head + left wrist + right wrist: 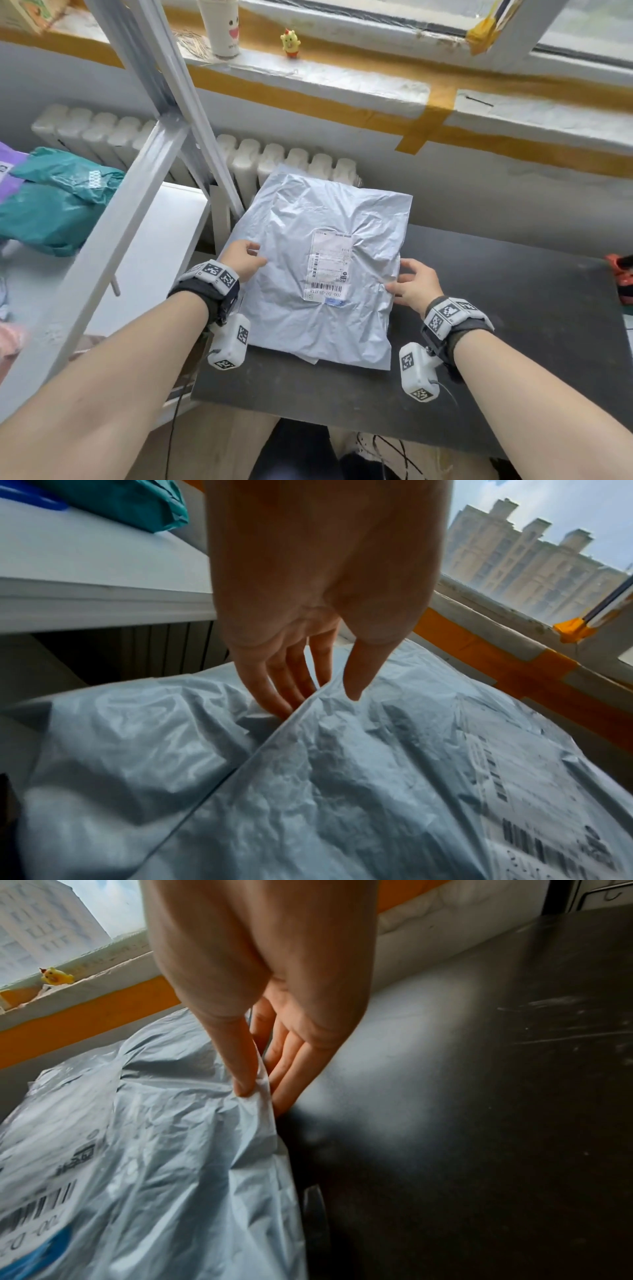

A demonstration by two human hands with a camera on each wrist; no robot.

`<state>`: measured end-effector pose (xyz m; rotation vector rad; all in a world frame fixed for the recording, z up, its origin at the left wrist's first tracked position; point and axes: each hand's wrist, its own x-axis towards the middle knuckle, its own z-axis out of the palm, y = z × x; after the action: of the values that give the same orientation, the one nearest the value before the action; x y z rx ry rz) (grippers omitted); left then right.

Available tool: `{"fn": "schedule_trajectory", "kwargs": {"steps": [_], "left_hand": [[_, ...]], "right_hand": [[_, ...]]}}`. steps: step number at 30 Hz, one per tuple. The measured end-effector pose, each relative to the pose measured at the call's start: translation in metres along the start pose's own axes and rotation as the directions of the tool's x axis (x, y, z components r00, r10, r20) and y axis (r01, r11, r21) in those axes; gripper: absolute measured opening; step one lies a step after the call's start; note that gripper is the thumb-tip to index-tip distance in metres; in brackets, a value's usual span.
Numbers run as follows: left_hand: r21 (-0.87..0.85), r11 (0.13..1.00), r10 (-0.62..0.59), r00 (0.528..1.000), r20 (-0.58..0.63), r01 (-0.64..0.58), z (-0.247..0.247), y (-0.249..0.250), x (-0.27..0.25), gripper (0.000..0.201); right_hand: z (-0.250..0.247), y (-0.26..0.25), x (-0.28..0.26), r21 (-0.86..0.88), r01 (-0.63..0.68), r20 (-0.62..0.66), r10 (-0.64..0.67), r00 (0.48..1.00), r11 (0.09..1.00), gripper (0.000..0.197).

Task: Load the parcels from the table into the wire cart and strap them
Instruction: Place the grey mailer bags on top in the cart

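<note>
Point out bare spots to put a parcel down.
Free: black table right of the grey parcel, up to the red thing at its edge; white shelf beside the teal parcel. Crowded: the table's left, where both hands pinch the grey parcel.

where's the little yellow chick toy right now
In the head view the yellow chick toy stands on the windowsill at top centre, just right of the white cup, beyond the grey parcel both hands hold.
</note>
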<state>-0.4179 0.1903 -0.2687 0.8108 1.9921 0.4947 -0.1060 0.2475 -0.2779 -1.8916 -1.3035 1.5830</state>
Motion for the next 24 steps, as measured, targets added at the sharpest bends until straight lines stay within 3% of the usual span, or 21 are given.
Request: {"fn": "schedule_trajectory", "kwargs": {"steps": [3, 7, 13, 19, 24], "left_hand": [[-0.043, 0.999, 0.029, 0.998, 0.056, -0.026, 0.000, 0.002, -0.001, 0.043], [-0.090, 0.995, 0.061, 0.992, 0.109, -0.052, 0.003, 0.007, -0.011, 0.060], [-0.132, 0.984, 0.142, 0.972, 0.189, -0.118, 0.033, 0.041, -0.054, 0.067], [-0.065, 0.971, 0.239, 0.923, 0.301, -0.230, 0.107, 0.097, -0.102, 0.069], [0.053, 0.925, 0.313, 0.832, 0.458, -0.377, 0.200, 0.150, -0.149, 0.071]], "right_hand": [[-0.003, 0.005, -0.006, 0.009, 0.016, 0.012, -0.016, 1.000, 1.000, 0.051], [-0.018, 0.012, -0.021, 0.063, 0.069, 0.018, -0.070, 0.997, 0.996, 0.059], [-0.069, 0.034, -0.053, 0.100, 0.124, -0.040, -0.121, 0.992, 0.987, 0.061], [-0.159, 0.082, -0.110, 0.157, 0.162, -0.191, -0.131, 0.973, 0.974, 0.062], [-0.244, 0.144, -0.165, 0.183, 0.149, -0.367, -0.073, 0.927, 0.972, 0.060]]}}
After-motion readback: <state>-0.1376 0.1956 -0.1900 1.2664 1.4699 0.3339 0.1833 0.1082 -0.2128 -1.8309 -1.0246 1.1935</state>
